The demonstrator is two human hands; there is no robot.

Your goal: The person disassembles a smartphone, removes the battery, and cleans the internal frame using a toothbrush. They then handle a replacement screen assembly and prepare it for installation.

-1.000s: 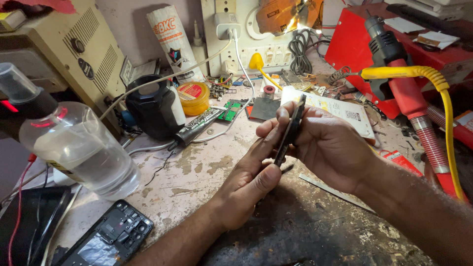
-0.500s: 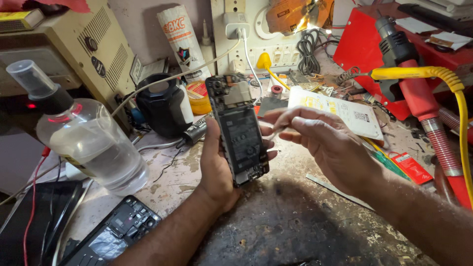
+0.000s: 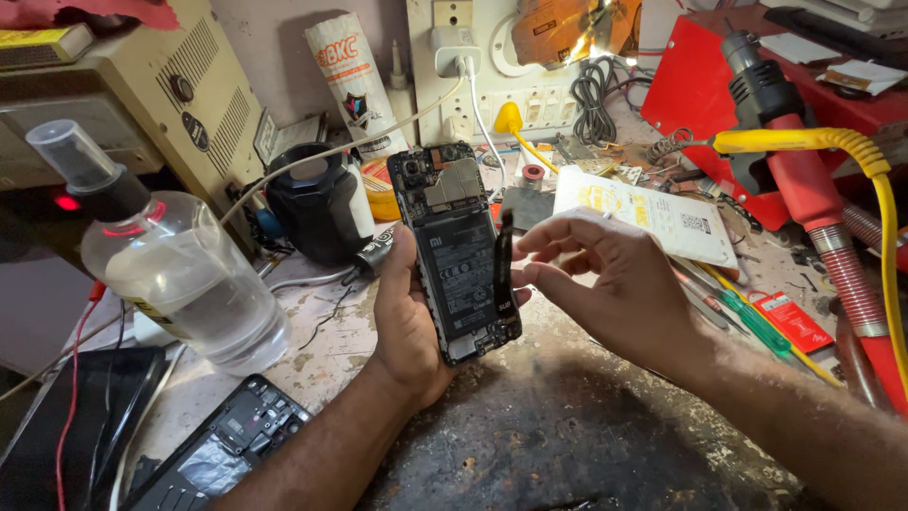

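Fingers (image 3: 553, 248) of right hand (image 3: 619, 293) are pinched on a thin dark strip (image 3: 504, 270), held upright against the right edge of the opened phone (image 3: 461, 251); index and thumb grip it, other fingers loosely curled above. Left hand (image 3: 407, 317) wraps the phone from its left side and underneath, thumb on the left edge, fingertips showing at the right edge near the strip. Phone is back-off, upright and tilted slightly, lifted above the surface (image 3: 567, 445): battery in the middle, metal shield and camera modules at the top, small board at the bottom. Left of the phone: black round container (image 3: 317, 203), then a clear plastic spray bottle (image 3: 180, 274) lying tilted with liquid inside. Below-left of the phone, a second dismantled phone frame (image 3: 222, 449) lies flat on the surface. Behind the phone: white charger (image 3: 454, 49) plugged into a wall socket board, white cable running from it. Right of the phone: white printed paper packet (image 3: 653, 213), further right a red hot-air tool (image 3: 790, 156) with a yellow hose (image 3: 851, 151) arcing over it. Green-handled screwdriver (image 3: 757, 322) lies on the surface right of the right hand. Surface under the hands is dark, stained, worn.
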